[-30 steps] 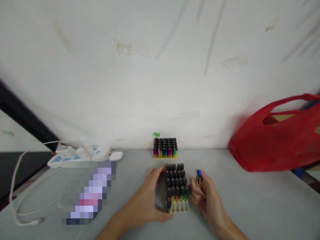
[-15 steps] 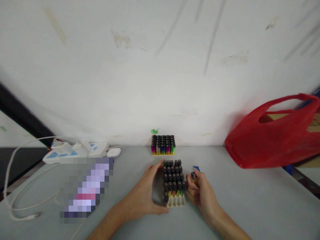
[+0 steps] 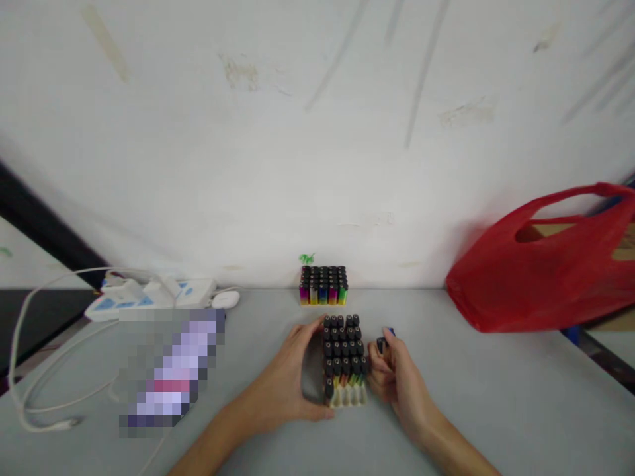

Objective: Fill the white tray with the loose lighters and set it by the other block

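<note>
A pale tray [image 3: 349, 398] stands before me, filled with upright lighters [image 3: 343, 348] that have black tops and coloured bodies. In its nearest row one lighter [image 3: 329, 389] stands at the left end, beside bare slots. My left hand [image 3: 282, 380] grips the tray from the left, fingers at the far corner and thumb at the near one. Just right of the tray, my right hand [image 3: 397, 373] is closed on a small item, apparently a lighter [image 3: 381, 344] with a black end; a blue part shows by the thumb. The fingers hide the rest of it.
Against the wall stands a second block of lighters [image 3: 323, 294]. At left lie a white power strip [image 3: 193, 291], a white case [image 3: 225, 299], loose white cables [image 3: 49, 426] and a pixelated device [image 3: 173, 370]. A red plastic bag [image 3: 536, 284] sits at right.
The blue part at my right hand shows less than before, as the held item has turned slightly. My left hand keeps its place on the tray. The view has shifted a little.
</note>
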Demonstrator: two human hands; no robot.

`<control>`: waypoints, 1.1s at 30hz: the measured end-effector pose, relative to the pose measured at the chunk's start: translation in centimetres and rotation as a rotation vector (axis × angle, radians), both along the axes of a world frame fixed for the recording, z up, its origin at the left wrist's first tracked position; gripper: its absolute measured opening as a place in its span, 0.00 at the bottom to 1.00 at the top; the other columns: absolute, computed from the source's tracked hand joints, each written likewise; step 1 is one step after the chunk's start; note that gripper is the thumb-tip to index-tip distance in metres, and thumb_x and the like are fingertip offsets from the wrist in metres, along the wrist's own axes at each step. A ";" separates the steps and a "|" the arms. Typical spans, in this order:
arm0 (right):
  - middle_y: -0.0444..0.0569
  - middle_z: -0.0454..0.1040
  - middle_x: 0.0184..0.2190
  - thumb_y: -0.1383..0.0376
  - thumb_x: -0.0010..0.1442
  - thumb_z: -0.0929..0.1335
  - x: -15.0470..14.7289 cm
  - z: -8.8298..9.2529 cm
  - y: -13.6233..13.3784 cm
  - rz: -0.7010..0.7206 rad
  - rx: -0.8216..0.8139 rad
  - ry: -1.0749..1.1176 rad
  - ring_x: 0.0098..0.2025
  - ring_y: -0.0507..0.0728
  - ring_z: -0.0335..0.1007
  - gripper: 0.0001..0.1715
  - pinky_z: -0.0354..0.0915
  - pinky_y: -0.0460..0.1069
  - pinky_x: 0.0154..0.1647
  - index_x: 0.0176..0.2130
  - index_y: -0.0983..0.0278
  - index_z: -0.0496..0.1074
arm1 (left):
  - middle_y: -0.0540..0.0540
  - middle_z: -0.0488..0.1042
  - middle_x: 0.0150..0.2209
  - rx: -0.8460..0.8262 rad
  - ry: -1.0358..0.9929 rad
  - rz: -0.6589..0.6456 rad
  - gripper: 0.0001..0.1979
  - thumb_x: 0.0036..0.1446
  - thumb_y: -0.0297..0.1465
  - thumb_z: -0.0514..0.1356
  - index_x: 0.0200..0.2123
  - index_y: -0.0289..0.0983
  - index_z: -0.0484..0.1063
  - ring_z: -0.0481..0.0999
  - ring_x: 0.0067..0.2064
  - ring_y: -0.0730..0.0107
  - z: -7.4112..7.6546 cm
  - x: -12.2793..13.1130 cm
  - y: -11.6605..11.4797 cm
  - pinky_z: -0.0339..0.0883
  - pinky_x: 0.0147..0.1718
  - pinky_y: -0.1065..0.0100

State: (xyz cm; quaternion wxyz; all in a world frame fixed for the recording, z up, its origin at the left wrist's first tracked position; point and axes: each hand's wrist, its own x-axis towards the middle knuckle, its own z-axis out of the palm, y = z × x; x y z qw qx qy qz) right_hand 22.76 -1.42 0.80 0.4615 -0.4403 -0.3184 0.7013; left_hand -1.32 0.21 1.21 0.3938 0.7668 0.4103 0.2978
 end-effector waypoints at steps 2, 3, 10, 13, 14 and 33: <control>0.32 0.42 0.16 0.25 0.52 0.71 0.0 0.0 -0.1 0.012 0.010 0.012 0.19 0.48 0.33 0.45 0.35 0.48 0.21 0.21 0.57 0.52 | 0.35 0.63 0.75 0.001 -0.008 -0.007 0.70 0.37 0.35 0.86 0.79 0.48 0.54 0.61 0.76 0.31 -0.1 0.0 0.0 0.51 0.77 0.36; 0.32 0.42 0.16 0.25 0.52 0.71 0.1 -0.1 -0.1 0.019 0.012 0.022 0.19 0.48 0.33 0.45 0.34 0.48 0.21 0.21 0.57 0.52 | 0.35 0.62 0.75 0.001 -0.008 -0.009 0.69 0.37 0.34 0.87 0.79 0.48 0.54 0.61 0.75 0.31 -0.1 0.0 0.0 0.52 0.77 0.37; 0.32 0.43 0.17 0.26 0.53 0.72 0.1 0.1 -0.2 0.034 0.015 0.051 0.20 0.48 0.32 0.45 0.35 0.48 0.22 0.22 0.57 0.53 | 0.35 0.63 0.74 -0.018 0.021 0.000 0.71 0.36 0.32 0.87 0.79 0.46 0.53 0.62 0.75 0.32 0.2 0.1 -0.1 0.51 0.77 0.38; 0.32 0.42 0.17 0.26 0.53 0.72 0.2 0.1 -0.2 0.038 0.011 0.050 0.20 0.47 0.31 0.45 0.34 0.48 0.21 0.21 0.57 0.52 | 0.34 0.64 0.73 -0.016 0.023 -0.010 0.70 0.36 0.33 0.86 0.79 0.45 0.54 0.62 0.74 0.32 0.3 0.1 0.0 0.52 0.76 0.38; 0.32 0.42 0.17 0.27 0.52 0.72 0.2 0.1 -0.2 0.035 0.008 0.051 0.20 0.47 0.31 0.45 0.34 0.48 0.21 0.21 0.57 0.52 | 0.34 0.63 0.73 -0.011 0.024 -0.012 0.70 0.37 0.34 0.86 0.79 0.45 0.54 0.62 0.74 0.32 0.3 0.1 0.0 0.52 0.77 0.37; 0.32 0.42 0.16 0.28 0.51 0.71 0.0 -0.3 -0.1 -0.024 -0.010 -0.010 0.20 0.47 0.32 0.43 0.35 0.47 0.19 0.21 0.56 0.52 | 0.34 0.62 0.74 -0.021 0.045 -0.007 0.71 0.37 0.34 0.87 0.79 0.44 0.53 0.60 0.75 0.32 0.1 0.0 0.1 0.51 0.77 0.38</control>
